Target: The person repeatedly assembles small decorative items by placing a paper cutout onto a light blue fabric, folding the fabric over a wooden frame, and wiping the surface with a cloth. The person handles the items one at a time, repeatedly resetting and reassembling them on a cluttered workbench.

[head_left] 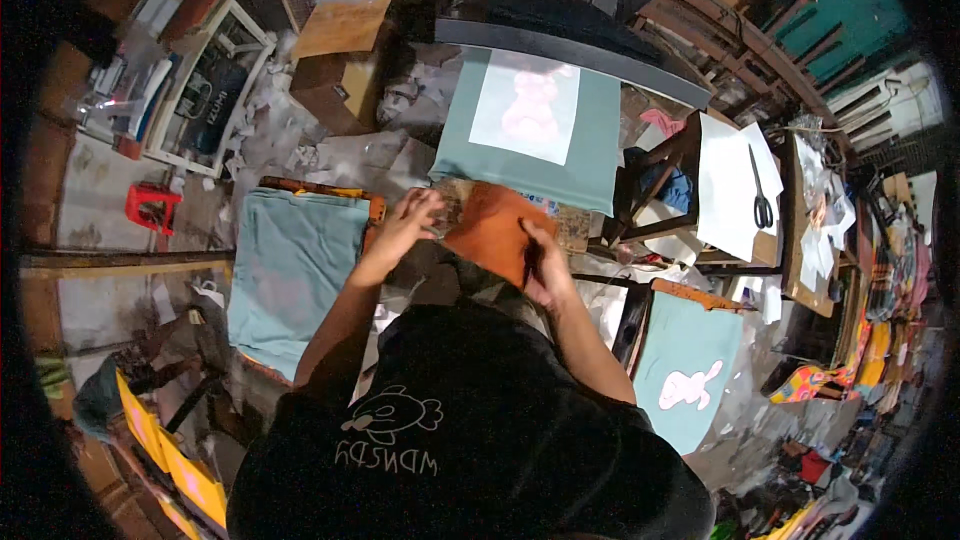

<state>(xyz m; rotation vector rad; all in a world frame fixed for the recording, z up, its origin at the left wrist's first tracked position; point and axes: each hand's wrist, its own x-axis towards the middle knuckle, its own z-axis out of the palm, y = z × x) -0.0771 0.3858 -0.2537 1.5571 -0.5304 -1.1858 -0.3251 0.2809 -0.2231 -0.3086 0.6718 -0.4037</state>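
My right hand (545, 265) grips the right edge of an orange flat piece (495, 225), with its fingers on the near side; I cannot tell whether it is board or stiff cloth. Beside its left edge, my left hand (405, 225) is raised with the fingers spread and slightly curled, holding nothing. Just beyond the orange piece lies a sage-green cloth (600, 130) on a flat bed. On that cloth rests a white sheet (490, 90) with a faint pink animal figure, partly under a long dark bar (570, 60).
Green cloth (285, 260) is draped over a stand at left. Another green cloth (700, 340) with a pale animal print lies at lower right. Black scissors (760, 190) rest on white paper (725, 180). A cardboard box (340, 90) and a red stool (152, 208) stand at left.
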